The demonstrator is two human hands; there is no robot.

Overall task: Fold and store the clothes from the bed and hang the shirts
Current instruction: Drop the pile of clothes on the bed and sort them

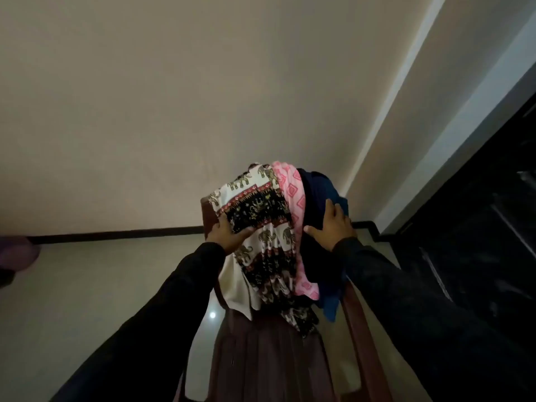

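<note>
Clothes (269,216) between both hands — left hand (229,233), right hand (330,224).

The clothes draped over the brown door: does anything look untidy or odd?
Yes. The elephant-print cloth, pink patterned garment and dark blue garment are bunched unfolded over the brown wooden door, not on hangers.

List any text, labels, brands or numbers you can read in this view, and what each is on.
None: no readable text in this view.
The elephant-print cloth under the left hand shows pattern only.
So does the pink diamond cloth.
The dark blue garment under the right hand shows no label.
</note>
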